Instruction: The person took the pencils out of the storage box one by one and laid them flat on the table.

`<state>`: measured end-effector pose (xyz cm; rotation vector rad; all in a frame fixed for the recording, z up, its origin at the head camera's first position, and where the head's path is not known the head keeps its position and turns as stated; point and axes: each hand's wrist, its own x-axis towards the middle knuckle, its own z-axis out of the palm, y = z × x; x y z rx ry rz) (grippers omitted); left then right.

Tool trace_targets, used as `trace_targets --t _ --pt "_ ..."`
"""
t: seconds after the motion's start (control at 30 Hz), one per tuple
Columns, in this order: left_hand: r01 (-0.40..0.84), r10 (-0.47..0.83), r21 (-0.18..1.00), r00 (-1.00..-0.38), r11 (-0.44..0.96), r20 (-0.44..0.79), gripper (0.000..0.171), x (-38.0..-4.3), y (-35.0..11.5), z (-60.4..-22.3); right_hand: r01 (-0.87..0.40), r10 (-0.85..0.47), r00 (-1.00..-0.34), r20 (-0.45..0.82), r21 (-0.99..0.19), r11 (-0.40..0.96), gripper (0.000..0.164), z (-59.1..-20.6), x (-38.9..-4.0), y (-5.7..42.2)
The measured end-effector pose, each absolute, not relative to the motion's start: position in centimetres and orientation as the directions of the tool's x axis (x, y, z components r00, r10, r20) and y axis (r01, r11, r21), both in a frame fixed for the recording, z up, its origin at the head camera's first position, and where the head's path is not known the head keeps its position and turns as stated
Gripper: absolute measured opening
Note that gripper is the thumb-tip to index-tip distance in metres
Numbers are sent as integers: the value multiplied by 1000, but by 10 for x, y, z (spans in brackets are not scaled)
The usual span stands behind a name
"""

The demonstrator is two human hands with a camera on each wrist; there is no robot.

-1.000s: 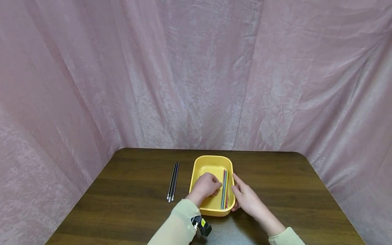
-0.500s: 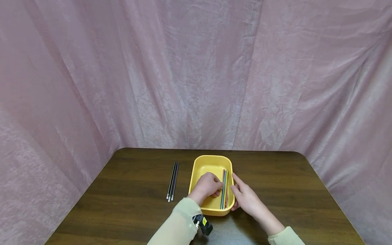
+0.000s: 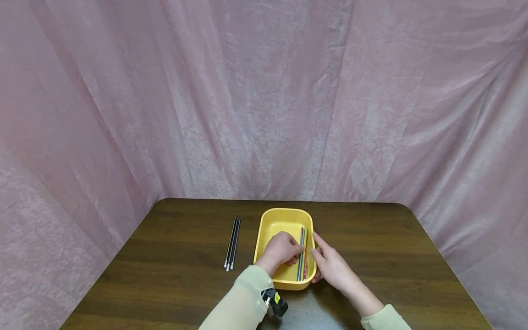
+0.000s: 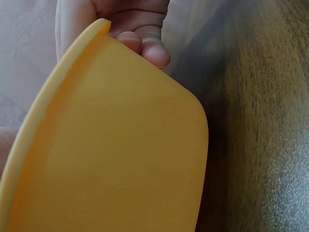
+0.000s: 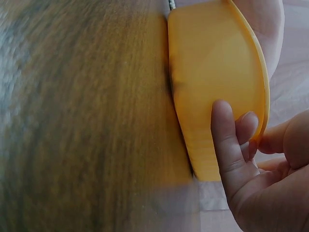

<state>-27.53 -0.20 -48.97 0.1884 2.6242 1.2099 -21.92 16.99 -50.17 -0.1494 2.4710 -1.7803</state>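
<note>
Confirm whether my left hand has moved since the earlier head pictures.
Yes: the left hand has shifted slightly rightward against the table, its fingertips now closer to the right wall of the yellow tray.

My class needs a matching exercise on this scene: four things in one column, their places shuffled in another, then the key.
Things
1. dark pencils
2. coloured pencils
3. left hand
4. right hand

Places
A. touching the outer right side of the tray
B. lying inside the tray, along its right side
C. lying on the table, left of the tray
D. reaching into the tray

Pairs: 1-C, 2-B, 3-D, 4-A
</note>
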Motion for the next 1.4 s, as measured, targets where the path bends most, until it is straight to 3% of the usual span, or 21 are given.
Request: trace_targets --t 0.57,0.8,1.17,1.4 --pt "58 241 741 -960 669 -143 28 -285 -1 -506 -25 -127 -992 -16 -949 314 61 -501 -219 169" --pt "45 226 715 -961 698 -160 28 -306 1 -535 -15 -126 -992 -27 -947 320 60 -500 -218 170" --pt "43 234 740 -960 671 -156 26 -280 0 -498 -1 -127 -991 -42 -945 326 62 -500 -217 170" --pt "34 223 735 -961 678 -161 23 -279 0 -497 -18 -125 -992 -23 -949 316 61 -500 -218 170"
